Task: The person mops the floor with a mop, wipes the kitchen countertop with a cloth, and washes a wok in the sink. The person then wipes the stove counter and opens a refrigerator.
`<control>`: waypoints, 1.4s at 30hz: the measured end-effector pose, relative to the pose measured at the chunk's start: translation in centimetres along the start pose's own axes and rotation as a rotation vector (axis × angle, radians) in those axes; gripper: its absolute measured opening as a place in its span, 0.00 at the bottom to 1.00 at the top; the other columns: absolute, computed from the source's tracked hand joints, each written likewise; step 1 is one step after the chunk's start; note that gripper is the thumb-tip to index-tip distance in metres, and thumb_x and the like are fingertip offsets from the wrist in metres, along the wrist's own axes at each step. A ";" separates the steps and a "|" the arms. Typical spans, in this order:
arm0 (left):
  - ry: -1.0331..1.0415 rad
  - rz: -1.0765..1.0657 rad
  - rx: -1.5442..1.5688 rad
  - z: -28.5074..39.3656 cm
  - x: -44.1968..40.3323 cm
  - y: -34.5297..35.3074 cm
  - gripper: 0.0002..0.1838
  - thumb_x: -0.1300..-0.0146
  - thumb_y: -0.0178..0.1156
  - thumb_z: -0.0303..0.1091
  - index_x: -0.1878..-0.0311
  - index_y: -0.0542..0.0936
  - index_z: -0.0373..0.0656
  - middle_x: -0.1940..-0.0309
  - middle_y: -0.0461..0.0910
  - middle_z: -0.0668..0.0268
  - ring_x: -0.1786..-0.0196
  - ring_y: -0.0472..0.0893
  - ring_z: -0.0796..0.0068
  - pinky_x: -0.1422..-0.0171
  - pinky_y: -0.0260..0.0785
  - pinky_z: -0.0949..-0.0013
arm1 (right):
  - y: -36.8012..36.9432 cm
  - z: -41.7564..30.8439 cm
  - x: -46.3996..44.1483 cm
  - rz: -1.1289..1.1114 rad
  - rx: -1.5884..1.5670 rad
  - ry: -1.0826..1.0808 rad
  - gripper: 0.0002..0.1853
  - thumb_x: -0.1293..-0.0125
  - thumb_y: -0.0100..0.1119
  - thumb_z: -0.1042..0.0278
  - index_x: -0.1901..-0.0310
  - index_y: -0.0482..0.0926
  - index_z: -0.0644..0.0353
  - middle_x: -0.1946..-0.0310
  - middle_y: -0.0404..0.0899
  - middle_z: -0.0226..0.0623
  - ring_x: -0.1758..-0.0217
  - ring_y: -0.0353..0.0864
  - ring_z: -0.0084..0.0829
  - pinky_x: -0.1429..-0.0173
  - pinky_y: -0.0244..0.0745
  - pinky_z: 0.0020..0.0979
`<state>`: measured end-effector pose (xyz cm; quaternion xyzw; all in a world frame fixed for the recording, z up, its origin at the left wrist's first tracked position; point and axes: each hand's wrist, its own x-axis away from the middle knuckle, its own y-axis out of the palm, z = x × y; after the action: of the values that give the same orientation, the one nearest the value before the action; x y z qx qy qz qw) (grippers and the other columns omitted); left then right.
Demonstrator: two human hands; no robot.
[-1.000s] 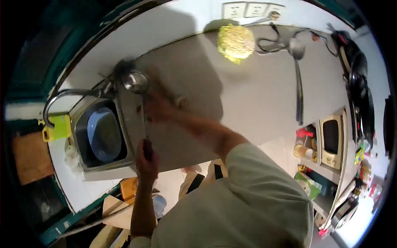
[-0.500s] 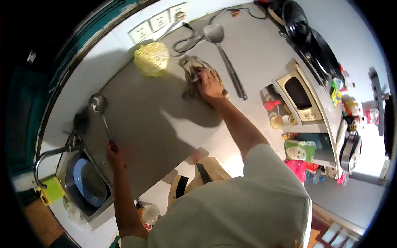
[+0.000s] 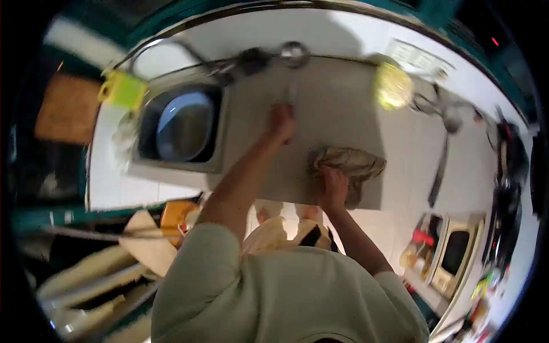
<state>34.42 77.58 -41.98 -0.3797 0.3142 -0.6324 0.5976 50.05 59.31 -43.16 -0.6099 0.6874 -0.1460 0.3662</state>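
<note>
My left hand (image 3: pixel 280 123) is closed round the handle of a ladle (image 3: pixel 294 53), whose round metal bowl points to the back wall. Motion smears its handle. Near the counter's front edge my right hand (image 3: pixel 333 187) grips a crumpled brown-grey rag (image 3: pixel 357 163) lying on the counter (image 3: pixel 337 103); some fingers are hard to make out. A pale yellow-green cabbage (image 3: pixel 393 86) sits behind and to the right of the rag. Farther right lies a long metal spatula (image 3: pixel 439 171) with its handle toward me.
At the left is a sink (image 3: pixel 220 143) with a bluish basin (image 3: pixel 186 126) in it. A yellow-green holder (image 3: pixel 124 90) hangs beside the tap. Wall sockets (image 3: pixel 420 60) and a cable are behind the cabbage. A microwave (image 3: pixel 454 251) stands on a shelf at the right.
My view has swung left toward the sink. My right hand has drawn the rag toward me to the counter's front edge. My left hand still holds the ladle.
</note>
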 end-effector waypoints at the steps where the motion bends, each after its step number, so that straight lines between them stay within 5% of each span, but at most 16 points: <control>1: -0.005 0.042 0.111 0.6 0.6 -0.7 0.16 0.43 0.54 0.37 0.53 0.72 0.40 0.57 0.73 0.51 0.55 0.73 0.54 0.53 0.68 0.58 | 0.9 -0.7 -0.7 -0.027 -0.019 0.030 0.09 0.45 0.52 0.76 0.61 0.70 0.59 0.59 0.73 0.41 0.58 0.73 0.35 0.53 0.67 0.35; 3: 0.191 0.190 0.054 -2.8 0.8 -0.8 0.20 0.44 0.56 0.36 0.49 0.70 0.40 0.56 0.72 0.52 0.53 0.72 0.54 0.50 0.67 0.59 | 3.3 0.4 -1.5 0.032 -0.899 0.416 0.09 0.41 0.51 0.75 0.59 0.70 0.59 0.64 0.71 0.33 0.64 0.69 0.26 0.59 0.66 0.28; 5: 0.338 0.218 0.139 -4.8 2.8 -1.1 0.22 0.45 0.57 0.35 0.47 0.68 0.40 0.56 0.72 0.53 0.52 0.72 0.54 0.47 0.66 0.59 | 2.7 -1.0 -3.3 0.127 -1.165 0.514 0.08 0.38 0.50 0.73 0.57 0.70 0.59 0.68 0.69 0.26 0.66 0.65 0.19 0.64 0.63 0.21; 8: 0.417 0.234 0.478 -11.0 7.5 -4.0 0.18 0.46 0.55 0.36 0.52 0.72 0.40 0.52 0.70 0.56 0.52 0.72 0.56 0.52 0.68 0.57 | -2.1 -4.7 -6.7 0.127 -0.722 0.382 0.08 0.36 0.48 0.72 0.55 0.68 0.59 0.69 0.68 0.24 0.66 0.63 0.17 0.64 0.62 0.19; 10: 0.549 0.337 -0.125 -17.7 8.6 -6.9 0.18 0.48 0.56 0.35 0.53 0.73 0.41 0.54 0.72 0.57 0.53 0.72 0.56 0.52 0.68 0.58 | -3.2 -8.2 -8.8 0.287 -0.778 0.421 0.08 0.37 0.48 0.72 0.57 0.68 0.60 0.69 0.67 0.25 0.65 0.62 0.18 0.62 0.62 0.20; 12: 0.068 0.295 0.284 -22.3 9.0 -12.5 0.16 0.48 0.55 0.34 0.54 0.73 0.42 0.58 0.73 0.58 0.55 0.73 0.58 0.54 0.69 0.58 | -2.9 -6.4 -9.6 0.251 -0.159 0.172 0.17 0.40 0.52 0.72 0.49 0.66 0.61 0.54 0.67 0.38 0.52 0.66 0.32 0.49 0.63 0.31; 16: -0.058 0.485 -0.304 -40.6 4.2 -18.3 0.20 0.49 0.57 0.40 0.53 0.73 0.41 0.61 0.75 0.57 0.60 0.76 0.56 0.57 0.69 0.56 | -0.6 -7.4 -7.3 0.204 0.393 0.078 0.27 0.44 0.57 0.70 0.42 0.61 0.60 0.38 0.52 0.53 0.34 0.51 0.49 0.36 0.53 0.42; 18: -0.225 0.064 -0.431 -45.8 1.0 -21.9 0.28 0.51 0.59 0.46 0.51 0.70 0.37 0.58 0.75 0.53 0.55 0.75 0.52 0.53 0.68 0.53 | 1.7 -7.0 -4.5 0.175 0.459 0.187 0.28 0.44 0.57 0.70 0.42 0.61 0.61 0.39 0.53 0.53 0.34 0.50 0.49 0.34 0.50 0.43; 21: -0.589 0.169 -0.312 -50.8 -1.0 -22.0 0.32 0.53 0.61 0.53 0.52 0.72 0.35 0.54 0.74 0.51 0.50 0.74 0.51 0.47 0.67 0.53 | 3.9 -5.3 -0.9 0.166 0.507 0.311 0.27 0.45 0.56 0.71 0.42 0.62 0.60 0.40 0.54 0.53 0.34 0.50 0.49 0.34 0.50 0.44; 24: -0.561 -0.032 -0.192 -55.8 -3.9 -21.1 0.34 0.55 0.61 0.55 0.54 0.73 0.33 0.53 0.75 0.51 0.51 0.75 0.51 0.47 0.67 0.54 | 3.9 -2.3 1.5 0.198 0.524 0.384 0.26 0.44 0.55 0.71 0.42 0.62 0.60 0.40 0.55 0.51 0.35 0.52 0.50 0.34 0.51 0.44; 29: -0.275 -0.399 -0.224 -59.8 -4.9 -21.0 0.28 0.53 0.60 0.44 0.52 0.73 0.35 0.58 0.77 0.52 0.57 0.78 0.54 0.60 0.74 0.59 | 3.3 0.2 2.9 0.069 0.706 0.357 0.23 0.43 0.53 0.67 0.45 0.65 0.61 0.41 0.59 0.48 0.38 0.56 0.48 0.35 0.53 0.44; 31: -0.288 -0.365 -0.073 -59.3 -4.6 -22.8 0.25 0.53 0.60 0.41 0.52 0.73 0.36 0.62 0.78 0.52 0.61 0.79 0.58 0.66 0.75 0.61 | 3.1 7.3 5.6 0.021 1.051 0.202 0.24 0.43 0.54 0.63 0.45 0.66 0.60 0.40 0.60 0.42 0.37 0.56 0.46 0.35 0.53 0.42; 33: -0.525 -0.208 0.278 -52.9 -2.4 -26.4 0.22 0.52 0.59 0.39 0.54 0.75 0.36 0.67 0.78 0.53 0.68 0.79 0.63 0.70 0.74 0.63 | 4.8 6.3 4.7 0.213 0.909 0.500 0.24 0.43 0.53 0.61 0.44 0.66 0.53 0.40 0.61 0.37 0.37 0.57 0.43 0.36 0.54 0.44; 35: -0.464 -0.127 0.228 -48.6 -1.4 -29.3 0.21 0.53 0.59 0.38 0.56 0.75 0.36 0.69 0.78 0.55 0.72 0.78 0.65 0.76 0.72 0.65 | 6.5 -1.1 0.6 0.330 0.774 0.787 0.23 0.43 0.52 0.61 0.44 0.66 0.50 0.40 0.62 0.36 0.36 0.57 0.41 0.36 0.54 0.45; 39: -0.387 -0.102 0.201 -49.5 -2.0 -31.4 0.21 0.54 0.57 0.35 0.55 0.75 0.36 0.71 0.79 0.56 0.77 0.78 0.62 0.78 0.74 0.65 | 7.7 -1.5 0.3 0.404 0.860 0.675 0.22 0.43 0.51 0.61 0.45 0.67 0.47 0.41 0.63 0.31 0.37 0.58 0.39 0.38 0.55 0.45; 42: -0.531 -0.124 0.129 -47.8 -0.9 -33.4 0.19 0.54 0.57 0.34 0.57 0.75 0.35 0.73 0.79 0.57 0.79 0.78 0.63 0.79 0.74 0.66 | 7.6 -3.1 -0.4 0.418 0.845 0.665 0.21 0.43 0.50 0.62 0.46 0.67 0.48 0.43 0.64 0.29 0.38 0.59 0.39 0.39 0.55 0.44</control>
<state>-23.77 78.73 -38.20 -0.5119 0.0820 -0.5649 0.6420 42.37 60.57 -45.80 -0.1832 0.7537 -0.5160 0.3635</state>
